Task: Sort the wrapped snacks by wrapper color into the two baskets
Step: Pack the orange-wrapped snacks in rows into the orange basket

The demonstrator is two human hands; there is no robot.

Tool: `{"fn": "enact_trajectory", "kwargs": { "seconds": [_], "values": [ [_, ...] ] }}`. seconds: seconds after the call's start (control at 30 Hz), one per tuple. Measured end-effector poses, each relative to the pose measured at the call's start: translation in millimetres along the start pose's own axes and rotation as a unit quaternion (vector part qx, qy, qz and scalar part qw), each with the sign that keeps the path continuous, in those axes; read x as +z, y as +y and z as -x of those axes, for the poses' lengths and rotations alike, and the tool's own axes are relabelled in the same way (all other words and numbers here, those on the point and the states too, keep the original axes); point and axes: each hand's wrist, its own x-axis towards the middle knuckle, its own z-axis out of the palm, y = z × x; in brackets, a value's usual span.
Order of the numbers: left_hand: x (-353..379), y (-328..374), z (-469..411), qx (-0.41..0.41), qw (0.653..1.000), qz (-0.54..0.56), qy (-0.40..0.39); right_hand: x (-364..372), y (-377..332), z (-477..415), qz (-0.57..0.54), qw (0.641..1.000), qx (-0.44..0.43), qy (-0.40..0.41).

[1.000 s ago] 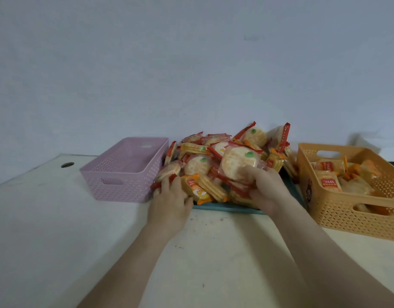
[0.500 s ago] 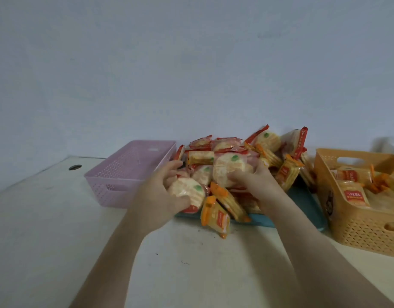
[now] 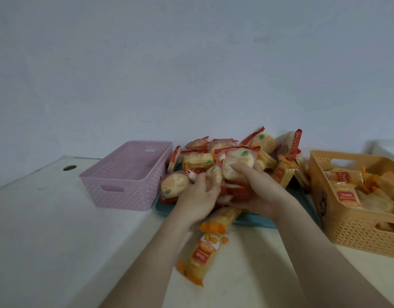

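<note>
Orange packet (image 3: 199,256), perhaps "151亿"

Heap of red-wrapped round snacks (image 3: 234,156) on a teal flat tray (image 3: 256,221); pink perforated plastic basket (image 3: 125,174) to its left; orange perforated plastic basket (image 3: 358,232), holding packets (image 3: 345,193), to its right; orange-wrapped oblong packet (image 3: 200,256) on the white table (image 3: 58,241) before the tray.

Heap of wrapped snacks (image 3: 232,153) between pink basket (image 3: 125,181) and orange basket (image 3: 358,233)

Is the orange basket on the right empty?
No, several orange-wrapped snacks lie inside the orange basket.
</note>
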Motion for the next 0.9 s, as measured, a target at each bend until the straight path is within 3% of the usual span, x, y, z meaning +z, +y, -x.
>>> {"fn": "enact_trajectory", "kwargs": {
  "seconds": [0.1, 0.27, 0.37, 0.5, 0.6, 0.7, 0.8, 0.9],
  "values": [
    [-9.1, 7.3, 6.5, -0.005, 0.986, 0.168, 0.006, 7.2, 0.0, 2.1, 0.003, 1.0, -0.011, 0.008],
    [-14.3, 18.8, 18.7, 0.062, 0.962, 0.258, 0.07, 31.2, -17.3, 14.8, 0.059, 0.992, -0.109, 0.032],
    [-32.6, 28.3, 21.8, 0.105, 0.922, 0.361, 0.09, 51.8, -42.6, 23.1, 0.049, 0.982, -0.178, 0.023],
    [-73.5, 35.4, 23.2, 0.153, 0.879, 0.423, 0.162, 91.9, -67.9, 17.6, 0.026, 0.978, -0.205, -0.012],
    [-112.8, 29.4, 21.2, 0.173, 0.868, 0.416, 0.208, 127.6, -78.3, 2.1, 0.001, 0.978, -0.205, -0.044],
    [-149.0, 15.6, 12.8, 0.152, 0.887, 0.364, 0.241, 161.0, -80.0, -21.6, 0.011, 0.981, -0.184, -0.06],
    [-170.2, -2.3, 6.0, 0.058, 0.931, 0.271, 0.239, 187.3, -73.0, -51.1, 0.121, 0.983, -0.138, -0.008],
    [-168.9, -22.8, 12.1, -0.055, 0.962, 0.149, 0.222, 193.4, -63.2, -62.9, 0.275, 0.958, -0.079, 0.022]
  ]
}}
